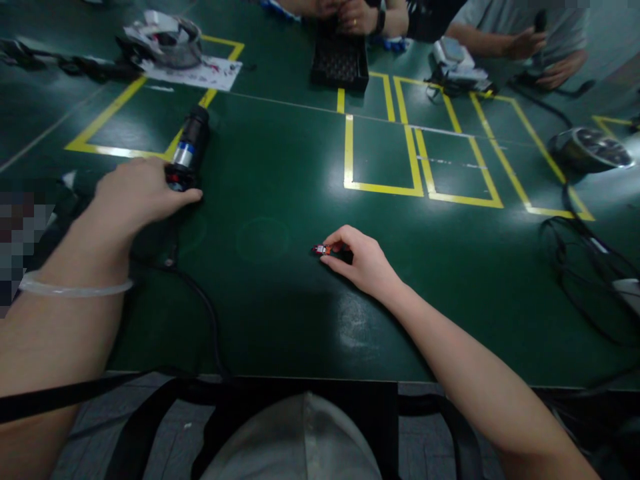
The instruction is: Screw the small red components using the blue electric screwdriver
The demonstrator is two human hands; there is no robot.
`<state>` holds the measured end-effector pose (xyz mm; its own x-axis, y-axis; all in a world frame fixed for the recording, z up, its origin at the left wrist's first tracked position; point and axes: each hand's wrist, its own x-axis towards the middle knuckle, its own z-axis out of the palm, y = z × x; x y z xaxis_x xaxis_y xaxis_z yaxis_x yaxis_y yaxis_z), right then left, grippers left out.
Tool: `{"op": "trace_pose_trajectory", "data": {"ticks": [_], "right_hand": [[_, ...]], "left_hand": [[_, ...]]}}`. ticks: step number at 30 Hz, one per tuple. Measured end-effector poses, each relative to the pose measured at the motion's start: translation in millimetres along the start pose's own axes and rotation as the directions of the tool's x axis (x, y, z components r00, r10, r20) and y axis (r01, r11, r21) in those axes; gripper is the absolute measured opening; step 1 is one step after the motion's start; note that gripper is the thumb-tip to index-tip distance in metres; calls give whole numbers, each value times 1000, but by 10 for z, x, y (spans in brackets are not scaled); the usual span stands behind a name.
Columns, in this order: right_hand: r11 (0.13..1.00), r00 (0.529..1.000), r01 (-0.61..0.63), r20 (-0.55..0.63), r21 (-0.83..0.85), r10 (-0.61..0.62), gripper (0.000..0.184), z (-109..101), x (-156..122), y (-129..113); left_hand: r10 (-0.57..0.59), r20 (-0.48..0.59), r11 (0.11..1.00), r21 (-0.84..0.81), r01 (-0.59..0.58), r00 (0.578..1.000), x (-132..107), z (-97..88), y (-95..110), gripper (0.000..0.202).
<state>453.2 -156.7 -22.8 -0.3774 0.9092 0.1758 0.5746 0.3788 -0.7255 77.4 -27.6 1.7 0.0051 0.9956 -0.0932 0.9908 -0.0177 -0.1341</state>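
My left hand (131,190) is around the near end of a black cylindrical power tool (186,148) with a silver-and-blue band; most of its fingers are hidden, and the thumb shows along the near side. The tool points away from me, its far end tilted to the right. In front of me, just above the green table (280,300), my right hand (367,263) pinches a small red, white and orange part (321,250) between thumb and fingertips. The part is too small to name.
Metal bowls stand far left (177,43) and at right (590,148). A black tray (340,63) lies near another person's hands (355,17); a second person sits at far right. Yellow tape (385,190) marks rectangles. Black cables (205,300) run at left and right.
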Motion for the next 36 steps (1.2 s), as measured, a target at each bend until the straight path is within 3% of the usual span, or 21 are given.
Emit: {"op": "trace_pose_trajectory", "data": {"ticks": [3,8,16,24,36], "right_hand": [[1000,1000,1,-7,5,-1,14,8,10,-2],[1000,1000,12,-17,12,-12,12,14,15,4],[999,999,35,-30,4,-35,8,10,7,-49],[998,998,53,-37,-18,-53,10,48,-6,-78],[995,998,66,-10,-70,-67,14,138,76,-60]], "left_hand": [[21,17,997,76,-23,1000,-150,-129,347,72],[206,15,978,-20,-206,978,-431,-275,851,67],[345,-19,931,-120,-345,938,-851,-281,1385,59],[471,-87,867,-135,-479,878,-1062,-229,1585,52],[517,-96,837,-154,-526,851,-1127,-224,1629,56]]}}
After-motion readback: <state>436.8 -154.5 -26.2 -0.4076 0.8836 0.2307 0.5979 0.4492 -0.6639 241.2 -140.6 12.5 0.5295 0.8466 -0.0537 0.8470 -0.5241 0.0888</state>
